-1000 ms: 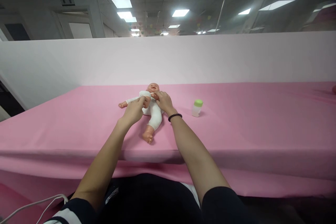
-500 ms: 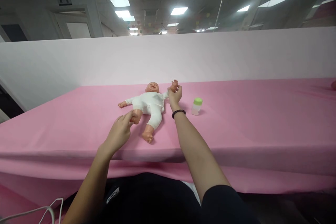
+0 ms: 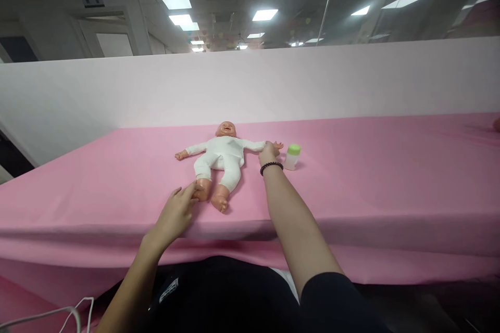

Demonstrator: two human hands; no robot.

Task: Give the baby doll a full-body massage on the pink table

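Observation:
A baby doll in a white suit lies on its back on the pink-covered table, head toward the low white wall. My left hand has its fingers on the doll's foot at the left; the underside of that grip is hidden. My right hand is closed round the doll's forearm near the wrist, and the small doll hand shows beyond my fingers. That arm is stretched out to the right. Just right of my right hand stands a small clear bottle with a green cap, upright.
The pink cloth covers the table and hangs over its front edge. A low white wall with glass above it runs along the back. A white cable is at the lower left. A reddish object is cut off at the right edge.
My right hand has brought the doll's arm down and outward to the right, closer to the bottle. The leg under my left hand has straightened and come down toward the table's front.

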